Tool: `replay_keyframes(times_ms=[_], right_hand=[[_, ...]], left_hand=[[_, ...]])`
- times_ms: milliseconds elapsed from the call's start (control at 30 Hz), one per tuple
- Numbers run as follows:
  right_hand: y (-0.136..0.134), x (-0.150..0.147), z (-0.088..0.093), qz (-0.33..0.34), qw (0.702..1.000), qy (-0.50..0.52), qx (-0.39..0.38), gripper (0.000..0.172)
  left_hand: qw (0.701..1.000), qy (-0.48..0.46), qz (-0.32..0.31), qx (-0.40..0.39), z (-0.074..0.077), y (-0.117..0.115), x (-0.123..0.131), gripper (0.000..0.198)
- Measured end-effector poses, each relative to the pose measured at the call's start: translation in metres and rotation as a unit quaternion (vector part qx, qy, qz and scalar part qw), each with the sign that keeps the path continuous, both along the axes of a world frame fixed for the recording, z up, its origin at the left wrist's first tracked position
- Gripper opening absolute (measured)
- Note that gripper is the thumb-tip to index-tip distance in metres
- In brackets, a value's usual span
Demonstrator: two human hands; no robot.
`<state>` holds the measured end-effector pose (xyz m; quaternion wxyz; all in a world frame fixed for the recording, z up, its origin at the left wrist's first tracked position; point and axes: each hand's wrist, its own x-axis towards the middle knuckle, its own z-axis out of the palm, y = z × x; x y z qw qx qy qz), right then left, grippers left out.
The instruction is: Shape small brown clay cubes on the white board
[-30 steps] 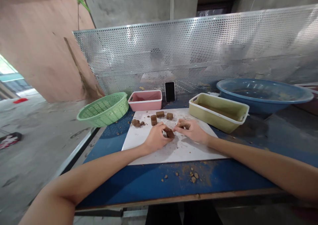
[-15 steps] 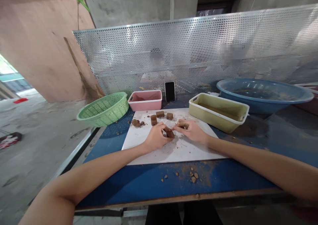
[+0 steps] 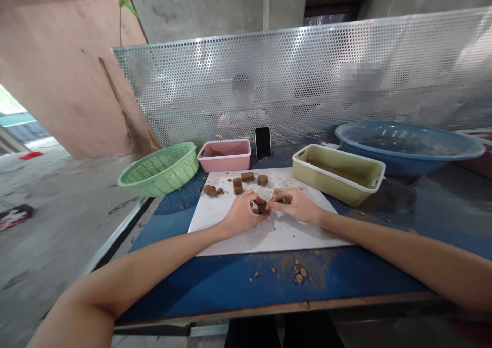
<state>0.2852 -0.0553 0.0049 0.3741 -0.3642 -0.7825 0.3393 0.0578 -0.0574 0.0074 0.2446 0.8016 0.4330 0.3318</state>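
Left hand [image 3: 243, 212]: thumb and fingers curved around a brown clay lump [image 3: 262, 207], parted by about its width, gripping it low over the white board [image 3: 230, 240]. Right hand [image 3: 295, 204]: thumb and index drawn together at the lump's right side. Brown matter shows under its curled fingers; can't tell if it's held.

Containers, all beyond the grip:
- Yellow-green bin [image 3: 326, 180], right: brown layer inside, looks like muddy water, level below the rim.
- Blue basin [image 3: 403, 158], farther right, behind that bin: dark shiny patch in the bottom, brown smears up the inner wall.
- Pink bin [image 3: 226, 162], slightly left: inside in shadow, can't make out contents.
- Green basket [image 3: 165, 176], farther left: slotted wall, tilted, overhanging the table edge.

Three clay blocks [image 3: 247, 177] sit just past the grip on the board, rough clay piece [image 3: 209, 190] off to its left. Phone [image 3: 263, 142] upright straight beyond. Dry crumbs [image 3: 300, 276] on the blue table [image 3: 184, 286], nearer the person than the grip.
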Motion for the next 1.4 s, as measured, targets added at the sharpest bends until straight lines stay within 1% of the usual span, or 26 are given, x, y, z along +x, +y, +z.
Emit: replay_keyframes(times_ms=[133, 167, 300, 433, 467, 600, 667, 733, 800, 900, 967, 1067, 1133, 1267, 1400], right_hand=[[-0.0008, -0.001, 0.001, -0.036, 0.999, 0.002, 0.009, 0.043], [-0.001, -0.0011, 0.0013, -0.036, 0.999, 0.008, 0.006, 0.043], [-0.0014, -0.0017, 0.0015, 0.003, 1.0, -0.005, -0.008, 0.04], [-0.0007, -0.0005, 0.0009, -0.027, 1.0, 0.011, 0.011, 0.037], [-0.0009, -0.0001, 0.001, -0.026, 0.999, 0.017, 0.01, 0.037], [-0.003, -0.0006, 0.0022, 0.014, 1.0, -0.01, 0.006, 0.036], [-0.0035, -0.0016, 0.0026, -0.004, 1.0, -0.012, 0.022, 0.036], [-0.0033, -0.0018, 0.0027, -0.027, 0.999, 0.008, 0.038, 0.036], [-0.0029, -0.0012, 0.0024, -0.019, 0.999, 0.018, 0.038, 0.035], [-0.0021, -0.0005, 0.0016, 0.009, 0.999, -0.009, 0.033, 0.035], [-0.0008, -0.0006, 0.0004, -0.006, 0.999, -0.019, 0.046, 0.034], [0.0024, -0.0007, -0.0023, -0.044, 0.998, -0.001, 0.054, 0.032], [0.0038, -0.0007, -0.0036, -0.045, 0.998, 0.006, 0.054, 0.031], [0.003, -0.0009, -0.0031, -0.033, 0.997, 0.008, 0.062, 0.03], [0.0013, 0.0005, -0.0008, -0.033, 0.998, 0.023, 0.05, 0.031]], left_hand=[[1.0, 0.005, 0.001, 0.002, -0.0014, 0.0007, -0.0003, 0.015], [1.0, 0.005, 0.0, 0.003, -0.0017, 0.0009, -0.0003, 0.015], [1.0, 0.002, -0.003, 0.002, -0.0017, 0.0011, -0.0003, 0.017], [1.0, -0.001, -0.001, -0.002, -0.0002, -0.0001, 0.0, 0.016], [1.0, 0.0, -0.001, -0.001, 0.0001, -0.0002, -0.0001, 0.016], [1.0, 0.001, -0.007, -0.003, 0.0, 0.0001, -0.001, 0.017], [1.0, -0.004, -0.011, -0.013, 0.0004, 0.0002, -0.0014, 0.017], [1.0, -0.011, -0.015, -0.025, 0.0017, -0.0003, -0.0013, 0.019], [0.999, -0.017, -0.021, -0.032, 0.0036, -0.0014, -0.0009, 0.021], [0.999, -0.016, -0.024, -0.035, 0.006, -0.003, -0.0003, 0.021], [0.999, -0.015, -0.021, -0.038, 0.0068, -0.0034, 0.0, 0.02], [0.998, -0.018, -0.03, -0.044, 0.0066, -0.0031, -0.0002, 0.018], [0.998, -0.015, -0.037, -0.041, 0.0061, -0.0028, -0.0004, 0.016], [0.999, -0.013, -0.032, -0.038, 0.0058, -0.0029, -0.0007, 0.016], [0.999, -0.014, -0.036, -0.036, 0.0051, -0.0032, -0.0006, 0.013]])
